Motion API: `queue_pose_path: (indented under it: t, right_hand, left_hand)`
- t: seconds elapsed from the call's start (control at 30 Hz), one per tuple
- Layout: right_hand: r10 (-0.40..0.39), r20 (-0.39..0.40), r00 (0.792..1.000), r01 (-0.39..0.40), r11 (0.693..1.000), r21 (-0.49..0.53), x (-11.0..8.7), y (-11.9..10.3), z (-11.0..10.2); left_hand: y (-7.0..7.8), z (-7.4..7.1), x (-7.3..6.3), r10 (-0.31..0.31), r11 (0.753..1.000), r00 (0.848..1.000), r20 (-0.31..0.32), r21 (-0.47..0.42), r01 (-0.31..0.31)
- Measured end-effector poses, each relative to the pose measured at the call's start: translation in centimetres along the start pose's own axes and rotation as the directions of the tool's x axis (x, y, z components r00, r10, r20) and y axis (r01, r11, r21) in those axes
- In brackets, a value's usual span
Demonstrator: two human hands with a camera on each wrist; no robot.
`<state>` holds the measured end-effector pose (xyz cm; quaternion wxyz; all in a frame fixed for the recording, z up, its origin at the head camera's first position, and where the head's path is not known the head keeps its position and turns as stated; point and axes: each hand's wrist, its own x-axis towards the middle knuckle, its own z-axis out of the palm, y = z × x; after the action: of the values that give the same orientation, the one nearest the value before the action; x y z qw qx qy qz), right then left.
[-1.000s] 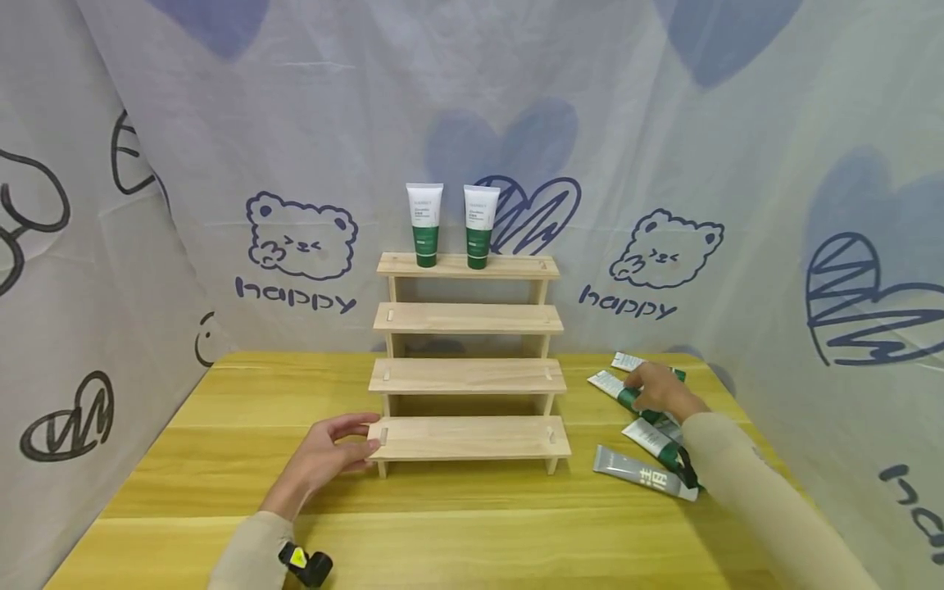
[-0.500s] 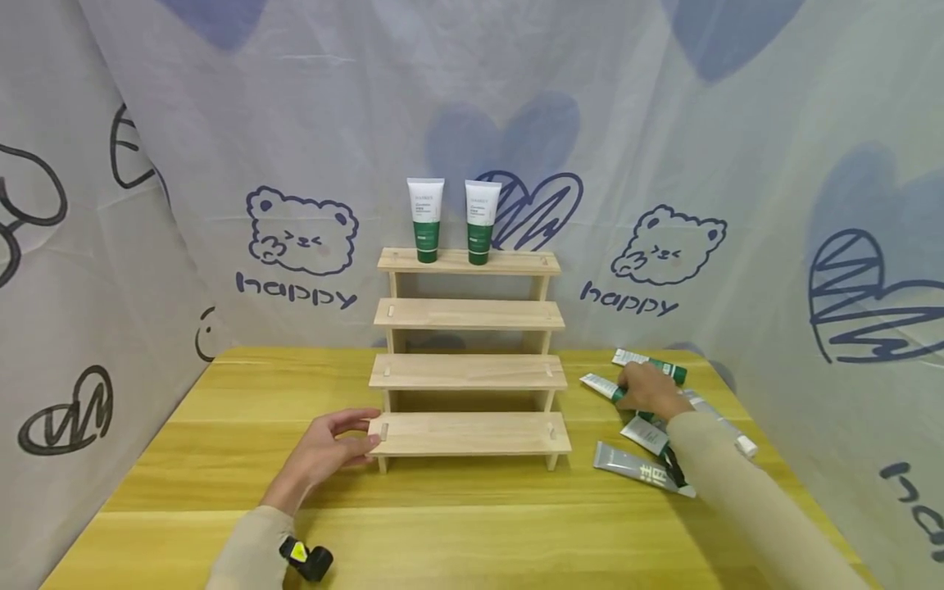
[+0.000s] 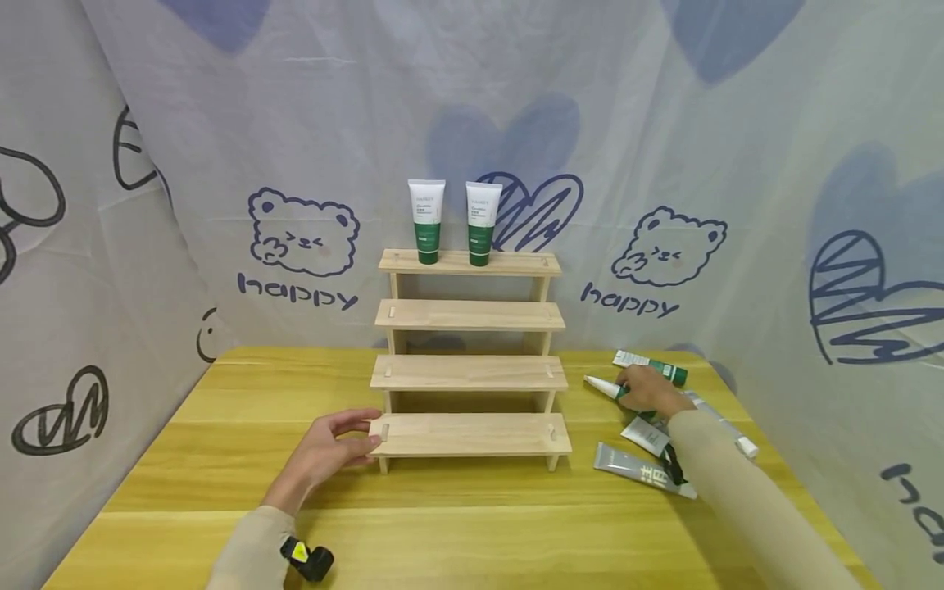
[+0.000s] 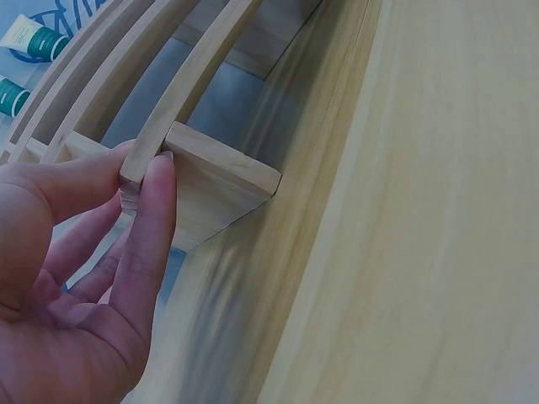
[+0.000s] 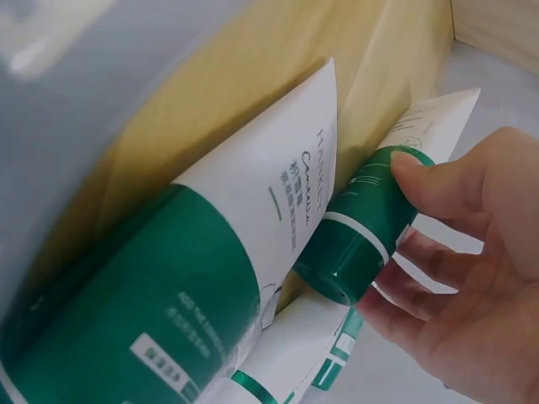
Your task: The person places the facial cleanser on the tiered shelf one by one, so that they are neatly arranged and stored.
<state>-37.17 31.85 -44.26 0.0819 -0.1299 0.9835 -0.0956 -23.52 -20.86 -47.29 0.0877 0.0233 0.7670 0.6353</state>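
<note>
A four-step wooden display stand (image 3: 470,434) stands in the middle of the table. My left hand (image 3: 324,449) pinches the left end of its lowest shelf, thumb on top and fingertip beneath, as the left wrist view shows. At the right, my right hand (image 3: 649,390) holds a white and green squeeze tube (image 5: 362,219) around its green part. The tube's white flat end points left in the head view, and its green cap shows in the right wrist view. Two similar tubes, a left one (image 3: 426,221) and a right one (image 3: 483,223), stand cap-down on the top shelf.
Around my right hand lie a white and green tube (image 3: 667,373) behind, another (image 3: 645,436) in front, a grey tube (image 3: 637,469) nearer me and a pale tube (image 3: 719,422) beside the sleeve. A printed curtain (image 3: 472,82) hangs behind the table.
My right hand has moved slightly left and taken hold of the tube, whose white end has shifted and turned edge-on. The left hand stays on the shelf end.
</note>
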Motion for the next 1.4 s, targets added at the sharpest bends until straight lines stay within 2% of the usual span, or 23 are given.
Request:
queue_pose_path:
  t: [0.2, 0.47, 0.7, 0.87, 1.1, 1.4]
  right_hand:
    - [-0.005, 0.009, 1.0, 0.005, 1.0, 0.016, -0.1, -0.1, -0.3]
    - [-0.012, -0.045, 0.999, 0.014, 0.999, 0.041, 0.1, 0.3, 0.0]
    - [-0.016, -0.043, 0.999, 0.018, 0.998, 0.059, -0.1, 0.5, -0.1]
    - [-0.043, -0.093, 0.995, 0.052, 0.993, 0.103, -0.6, 0.5, -0.4]
    - [-0.088, -0.186, 0.979, 0.129, 0.967, 0.222, -1.2, 0.8, -1.6]
    - [-0.054, -0.178, 0.982, 0.105, 0.951, 0.291, -1.5, 0.5, -3.8]
  left_hand:
    - [0.0, 0.0, 0.0, -0.001, 1.0, 1.0, -0.003, -0.002, 0.001]
    - [-0.2, 0.0, 0.1, 0.003, 1.0, 1.0, -0.005, 0.005, -0.003]
    - [-0.1, 0.1, 0.1, 0.003, 1.0, 1.0, -0.001, 0.004, -0.003]
    - [-0.1, 0.1, 0.1, -0.006, 1.0, 1.0, -0.007, 0.001, 0.006]
    - [-0.2, 0.2, 0.1, -0.011, 1.0, 1.0, -0.009, -0.001, 0.011]
    - [-0.1, 0.1, 0.0, -0.005, 1.0, 1.0, 0.002, -0.005, 0.005]
